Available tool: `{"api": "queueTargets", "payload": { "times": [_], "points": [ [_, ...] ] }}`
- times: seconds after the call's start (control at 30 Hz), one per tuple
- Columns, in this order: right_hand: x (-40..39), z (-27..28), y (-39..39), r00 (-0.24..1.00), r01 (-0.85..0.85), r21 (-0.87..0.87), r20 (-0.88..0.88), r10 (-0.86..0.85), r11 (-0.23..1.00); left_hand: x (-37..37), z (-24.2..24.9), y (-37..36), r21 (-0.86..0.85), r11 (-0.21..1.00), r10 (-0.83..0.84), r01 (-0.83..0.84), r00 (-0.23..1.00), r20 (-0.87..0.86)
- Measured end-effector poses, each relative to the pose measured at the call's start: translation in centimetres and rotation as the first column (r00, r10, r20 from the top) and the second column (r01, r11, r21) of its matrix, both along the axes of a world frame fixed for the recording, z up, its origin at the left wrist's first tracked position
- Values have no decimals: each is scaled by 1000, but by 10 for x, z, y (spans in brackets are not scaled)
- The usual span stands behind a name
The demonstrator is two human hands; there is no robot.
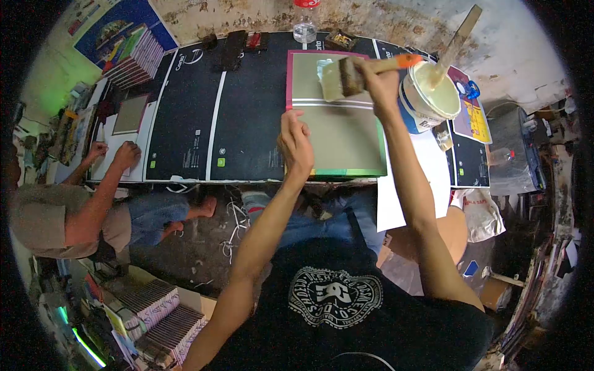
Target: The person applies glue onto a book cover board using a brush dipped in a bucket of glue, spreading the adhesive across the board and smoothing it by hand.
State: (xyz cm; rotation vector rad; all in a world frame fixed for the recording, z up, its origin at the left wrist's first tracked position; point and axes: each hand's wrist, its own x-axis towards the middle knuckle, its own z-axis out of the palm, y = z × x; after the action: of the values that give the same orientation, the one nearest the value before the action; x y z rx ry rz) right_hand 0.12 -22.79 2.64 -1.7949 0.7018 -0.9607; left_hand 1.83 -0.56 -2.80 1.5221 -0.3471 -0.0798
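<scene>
My right hand (pixel 382 86) is closed around the handle of a wide paintbrush (pixel 352 77) with an orange tip. Its pale, coated bristles touch the upper part of a grey-brown cover board (pixel 346 136), beside a wet white smear. The board has maroon and green borders and two white stripes across it. At its left edge, my left hand (pixel 296 142) rests with bent fingers, gripping the border. Just right of the brush stands a white and blue bucket (pixel 427 116) of cream-coloured paste, with a flat wooden stick (pixel 458 40) leaning in it.
Black printed sheets (pixel 247 117) cover the table. A plastic bottle (pixel 304 28) stands at the back. White paper (pixel 421 179) hangs over the front edge. On the left, another person's hand (pixel 127 154) works by a smaller board (pixel 130 114), near a stack of books (pixel 133 59).
</scene>
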Motion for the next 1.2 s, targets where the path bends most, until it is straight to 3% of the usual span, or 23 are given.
{"api": "queueTargets", "payload": {
  "times": [0.07, 0.13, 0.27, 0.3, 0.33, 0.4, 0.5, 0.6, 0.67, 0.73, 0.77, 0.8, 0.87, 0.93, 0.97, 1.07, 1.17, 1.2],
  "points": [
    [25, 19, 23, 989, 128, -101, -62, -134, 987, -4, 8, 0, 71, 997, 6, -7, 1000, 16],
    [60, -4, 2, 991, 120, -173, 76, -108, 978, -4, 8, -2, 142, 990, 10, -22, 996, 87],
    [63, -21, -53, 949, 46, -361, -276, -154, 931, -2, 8, -4, 183, 980, 47, -79, 984, 173],
    [47, -6, -57, 955, -26, -271, -291, -56, 962, -3, 10, -3, 168, 984, 41, -67, 987, 154],
    [39, -2, -71, 898, 9, -385, -403, -177, 923, -5, 14, -1, 151, 987, 39, -59, 991, 131],
    [21, 16, -67, 849, 114, -458, -416, -326, 882, -7, 16, 3, 117, 992, 34, -43, 996, 82],
    [-6, 52, -30, 911, 36, -362, -372, -180, 932, -4, 11, -1, 22, 999, 40, -40, 999, 24],
    [-10, 28, 13, 991, 86, -254, -73, -108, 963, -3, -5, -6, -68, 995, 67, -69, 997, -29],
    [-18, 12, 48, 999, 12, -167, -50, -20, 986, -5, 5, -3, -48, 997, 66, -67, 997, -35],
    [-39, 9, 62, 920, -42, -162, -391, -25, 986, -3, 2, -3, -33, 997, 65, -65, 998, -12],
    [-51, -12, 52, 963, -32, -134, -269, -6, 990, -3, 0, -3, -26, 997, 66, -67, 998, -3],
    [-67, -12, 44, 965, -26, -184, -261, -23, 983, -3, 0, -3, -25, 998, 60, -60, 998, -15],
    [-93, 4, 27, 926, -10, -320, -360, -112, 947, -3, 3, -1, -24, 998, 57, -58, 998, -41],
    [-105, 34, 32, 808, -2, -330, -556, -192, 944, -3, -3, -2, -24, 999, 48, -48, 999, -10],
    [-106, 43, 41, 840, 26, -432, -479, -254, 902, -2, -4, -3, -28, 999, 44, -44, 999, 7],
    [-89, 42, 76, 991, 71, -236, -92, -95, 969, -1, -11, -5, -138, 990, 24, -32, 998, -58],
    [-75, 22, 110, 987, -25, -123, -158, 5, 992, -1, -6, -6, -166, 986, 17, -32, 995, -96],
    [-80, 16, 109, 925, -61, -110, -380, 15, 992, 0, -4, -6, -169, 985, 15, -32, 995, -101]
  ]
}}
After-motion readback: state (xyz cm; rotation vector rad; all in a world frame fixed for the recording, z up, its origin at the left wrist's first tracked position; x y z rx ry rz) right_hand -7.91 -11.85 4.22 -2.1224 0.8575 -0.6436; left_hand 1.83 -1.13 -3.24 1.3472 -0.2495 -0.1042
